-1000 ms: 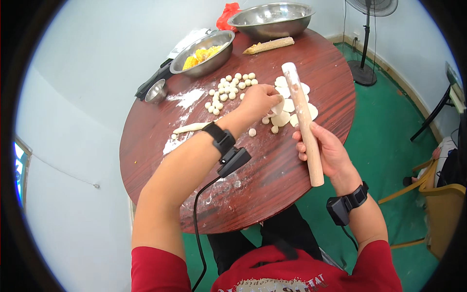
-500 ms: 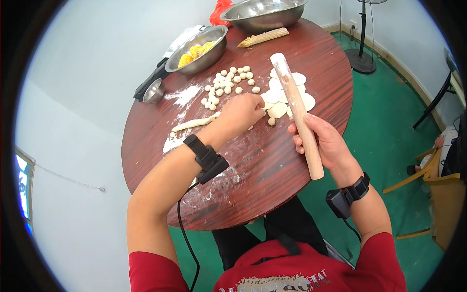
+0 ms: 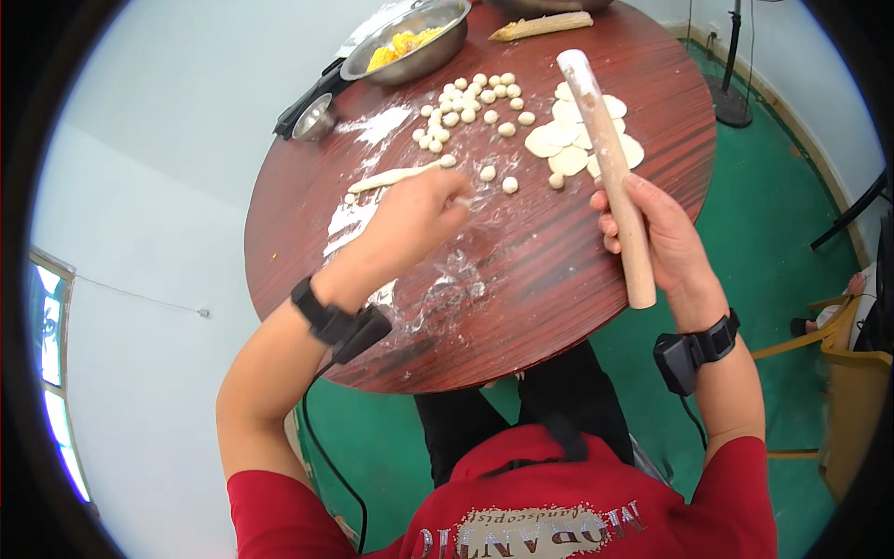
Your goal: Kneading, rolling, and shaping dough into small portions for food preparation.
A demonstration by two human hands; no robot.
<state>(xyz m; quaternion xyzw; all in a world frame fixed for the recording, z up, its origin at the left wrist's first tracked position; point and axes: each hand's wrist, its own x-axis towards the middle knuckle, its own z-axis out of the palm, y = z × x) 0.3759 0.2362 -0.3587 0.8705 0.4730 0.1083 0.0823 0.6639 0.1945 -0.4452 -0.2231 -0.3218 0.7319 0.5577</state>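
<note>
My right hand (image 3: 672, 235) is wrapped round a pale wooden rolling pin (image 3: 610, 163), held tilted above the table's right side, its far end whitened with flour. Behind the pin lies an overlapping pile of flat, round dough wrappers (image 3: 569, 160). My left hand (image 3: 421, 212) hovers over the floured middle with its fingers curled in; whatever they hold, if anything, is hidden and slightly blurred. Just beyond it a dough rope (image 3: 396, 177) lies on the table. Two dough balls (image 3: 499, 179) sit to the right of that hand, and several more dough balls (image 3: 466, 102) are clustered farther back.
On the round dark-red table (image 3: 521, 307) stand a metal bowl (image 3: 410, 65) of yellow corn pieces, a small metal bowl (image 3: 315, 119) and a corn cob (image 3: 542, 25). Another large bowl (image 3: 549, 5) is cut off at the top. A chair (image 3: 852, 391) stands at the right.
My left hand has drawn back left from beside the wrappers to near the dough rope. The right hand still grips the rolling pin. The whole view has shifted, with the table higher in it.
</note>
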